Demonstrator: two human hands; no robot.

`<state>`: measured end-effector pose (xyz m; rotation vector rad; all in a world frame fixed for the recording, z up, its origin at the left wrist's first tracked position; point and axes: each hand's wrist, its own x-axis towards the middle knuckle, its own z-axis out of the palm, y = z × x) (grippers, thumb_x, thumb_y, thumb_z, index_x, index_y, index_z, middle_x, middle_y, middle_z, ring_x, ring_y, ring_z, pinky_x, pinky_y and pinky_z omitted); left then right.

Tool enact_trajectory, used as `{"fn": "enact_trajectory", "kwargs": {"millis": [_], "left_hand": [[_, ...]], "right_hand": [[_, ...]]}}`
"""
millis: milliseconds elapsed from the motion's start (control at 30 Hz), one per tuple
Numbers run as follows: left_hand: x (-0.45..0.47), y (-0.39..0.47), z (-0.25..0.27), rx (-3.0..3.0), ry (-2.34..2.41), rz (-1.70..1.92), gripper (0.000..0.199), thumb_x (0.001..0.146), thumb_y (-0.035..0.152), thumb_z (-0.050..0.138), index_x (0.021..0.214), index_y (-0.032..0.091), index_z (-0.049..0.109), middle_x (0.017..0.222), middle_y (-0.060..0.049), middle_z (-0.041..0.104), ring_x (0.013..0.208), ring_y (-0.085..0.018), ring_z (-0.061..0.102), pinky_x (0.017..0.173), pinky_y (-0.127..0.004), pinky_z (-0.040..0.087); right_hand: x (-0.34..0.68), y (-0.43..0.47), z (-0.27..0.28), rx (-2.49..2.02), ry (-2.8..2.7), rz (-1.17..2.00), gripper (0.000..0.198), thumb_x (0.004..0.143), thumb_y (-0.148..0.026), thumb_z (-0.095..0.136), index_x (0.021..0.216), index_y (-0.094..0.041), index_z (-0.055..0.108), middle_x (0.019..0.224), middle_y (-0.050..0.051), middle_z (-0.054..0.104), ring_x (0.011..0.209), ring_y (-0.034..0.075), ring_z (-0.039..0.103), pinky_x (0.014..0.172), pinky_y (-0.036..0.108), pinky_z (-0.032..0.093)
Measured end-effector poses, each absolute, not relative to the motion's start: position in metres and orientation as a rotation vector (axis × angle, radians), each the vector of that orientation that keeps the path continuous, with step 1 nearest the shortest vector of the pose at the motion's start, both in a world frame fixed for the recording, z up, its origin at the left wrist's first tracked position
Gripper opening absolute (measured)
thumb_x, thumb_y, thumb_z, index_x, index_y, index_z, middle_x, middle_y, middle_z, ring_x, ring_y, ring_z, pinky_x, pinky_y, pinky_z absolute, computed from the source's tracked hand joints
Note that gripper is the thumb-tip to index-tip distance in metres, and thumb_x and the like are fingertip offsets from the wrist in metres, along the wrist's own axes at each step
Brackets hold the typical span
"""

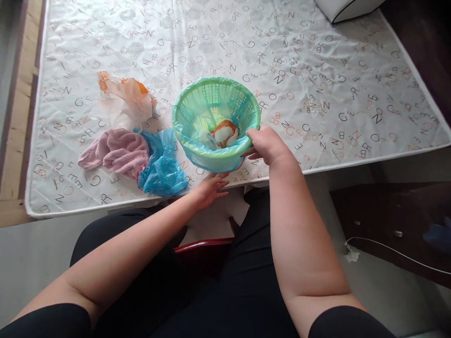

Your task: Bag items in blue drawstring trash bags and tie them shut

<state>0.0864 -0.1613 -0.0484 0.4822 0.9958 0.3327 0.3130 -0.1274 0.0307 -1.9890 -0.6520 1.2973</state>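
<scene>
A green plastic basket [181,94], lined with a thin bluish plastic bag [197,146], stands near the front edge of the bed. Inside it lies a crumpled white and orange wrapper [225,134]. My right hand [269,144] grips the basket's right rim, thumb on top and fingers below. Just under the basket's near side is my left hand [210,190], fingers spread and holding nothing; whether its fingertips touch the basket I cannot tell. To the left lie a crumpled blue plastic bag [164,164], a pink towel [118,152] and a clear plastic bag with orange print [128,98].
The mattress [317,61] has a letter-patterned white cover and a piped front edge. A white box-like object [347,9] sits at the far right. Below are a red chair edge [204,244] and a dark wooden piece [384,211] with a white cable [391,244].
</scene>
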Motion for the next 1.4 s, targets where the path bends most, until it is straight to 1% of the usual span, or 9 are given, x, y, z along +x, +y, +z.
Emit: {"fn": "enact_trajectory", "kwargs": {"millis": [100,233,433,567,733,833,933,1100,1400], "left_hand": [[0.088,-0.158,-0.048,0.459,1.057,0.45,0.031,0.094,0.033,0.079,0.122,0.027,0.071,0.167,-0.009,0.061,0.158,-0.037,0.053,0.126,-0.066,0.045],[0.087,-0.138,-0.042,0.318,1.175,0.547,0.007,0.098,0.024,0.066,0.094,0.019,0.069,0.116,-0.012,0.08,0.123,-0.029,0.076,0.109,-0.046,0.056],[0.08,-0.135,-0.028,0.267,1.291,0.798,0.025,0.094,0.015,0.066,0.073,0.021,0.053,0.059,0.004,0.049,0.077,-0.018,0.073,0.08,-0.03,0.056],[0.065,-0.146,-0.005,0.327,1.301,0.988,0.026,0.088,0.012,0.075,0.08,0.022,0.052,0.066,0.004,0.058,0.084,-0.017,0.075,0.08,-0.026,0.057],[0.051,-0.147,0.035,0.533,1.111,1.154,0.012,0.095,0.02,0.073,0.099,0.025,0.063,0.087,0.0,0.075,0.088,-0.017,0.075,0.09,-0.029,0.062],[0.044,-0.132,0.04,0.715,1.16,1.157,0.04,0.091,0.016,0.077,0.127,0.029,0.067,0.114,-0.003,0.081,0.101,-0.02,0.078,0.09,-0.029,0.064],[0.035,-0.113,0.03,0.842,1.215,1.09,0.069,0.087,0.014,0.081,0.15,0.034,0.062,0.137,-0.005,0.078,0.118,-0.024,0.077,0.088,-0.027,0.066],[0.02,-0.097,0.012,1.075,1.243,0.941,0.084,0.085,0.013,0.084,0.16,0.038,0.058,0.166,-0.003,0.063,0.136,-0.029,0.071,0.108,-0.035,0.065],[-0.018,-0.052,0.021,1.217,1.335,0.879,0.074,0.071,-0.01,0.072,0.132,0.031,0.075,0.148,-0.002,0.076,0.169,-0.032,0.039,0.135,-0.04,0.047]], "right_hand": [[0.32,-0.132,0.036,-1.897,-0.683,1.537,0.04,0.1,-0.062,0.066,0.096,-0.022,0.063,0.081,0.012,0.077,0.073,0.029,0.079,0.059,0.034,0.06],[0.336,-0.128,0.019,-2.035,-0.636,1.092,0.062,0.1,-0.085,0.05,0.104,-0.024,0.065,0.087,0.011,0.076,0.081,0.029,0.079,0.068,0.039,0.066],[0.345,-0.114,-0.021,-1.96,-0.961,0.753,0.06,0.106,-0.074,0.052,0.149,-0.032,0.056,0.143,0.013,0.068,0.13,0.032,0.072,0.1,0.051,0.066],[0.335,-0.108,-0.02,-1.937,-1.002,0.755,0.057,0.108,-0.06,0.055,0.157,-0.031,0.05,0.15,0.015,0.064,0.133,0.032,0.071,0.105,0.052,0.064],[0.316,-0.117,0.012,-1.842,-0.877,0.988,0.039,0.098,-0.049,0.077,0.127,-0.025,0.065,0.1,0.006,0.075,0.091,0.025,0.078,0.083,0.042,0.069],[0.31,-0.128,0.031,-1.761,-0.951,1.395,0.048,0.084,-0.062,0.093,0.1,-0.025,0.067,0.072,0.002,0.068,0.073,0.025,0.075,0.069,0.039,0.067],[0.314,-0.128,0.031,-1.834,-0.864,1.42,0.063,0.085,-0.086,0.079,0.084,-0.026,0.061,0.059,0.0,0.058,0.066,0.024,0.073,0.062,0.036,0.064],[0.32,-0.107,0.009,-1.934,-0.655,0.871,0.06,0.101,-0.087,0.05,0.097,-0.028,0.061,0.084,0.004,0.067,0.083,0.023,0.075,0.065,0.033,0.06],[0.305,-0.104,0.002,-1.996,-0.635,1.019,0.017,0.098,-0.04,0.061,0.089,-0.025,0.059,0.099,0.004,0.07,0.074,0.017,0.067,0.064,0.032,0.056]]}}
